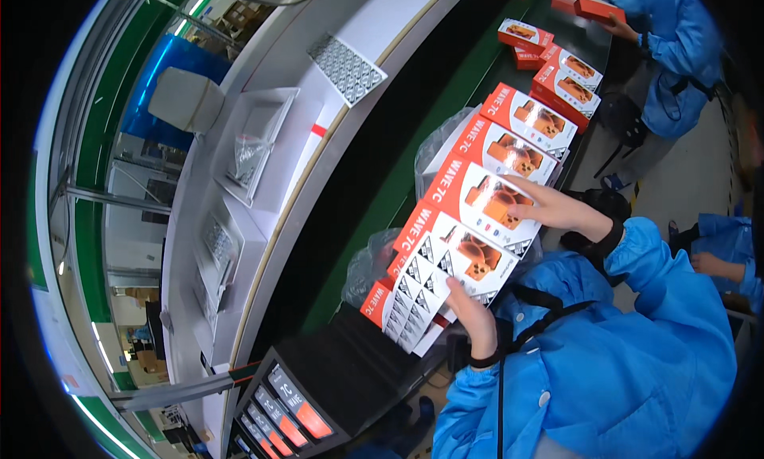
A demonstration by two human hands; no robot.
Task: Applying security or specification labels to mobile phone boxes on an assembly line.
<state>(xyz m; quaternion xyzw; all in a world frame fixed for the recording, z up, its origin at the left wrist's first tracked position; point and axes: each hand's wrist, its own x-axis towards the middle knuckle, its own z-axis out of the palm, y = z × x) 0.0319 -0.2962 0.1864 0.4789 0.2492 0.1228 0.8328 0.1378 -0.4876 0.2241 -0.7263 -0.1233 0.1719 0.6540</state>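
My left hand [475, 320] grips a white sheet of black-and-white triangular stickers [411, 292], its thumb on top of the sheet. The sheet lies slanted over the near end of a row of orange-and-white product boxes. My right hand [561, 208] reaches over from the right, with thumb and forefinger apart on the printed face of one orange-and-white box [477, 196]. Another such box [521, 153] lies just beyond it. Below it is one more box [485, 260], partly under the sticker sheet. My other right-hand fingers are partly hidden.
The boxes lie along a dark green conveyor belt [318, 188]. Clear plastic bags [366, 264] bulge beside the row. A black carton [350, 387] stands lower left. Another sticker sheet [348, 68] and a white tray [259, 141] rest on the side ledge. A co-worker's hand [625, 31] holds an orange box at the far end.
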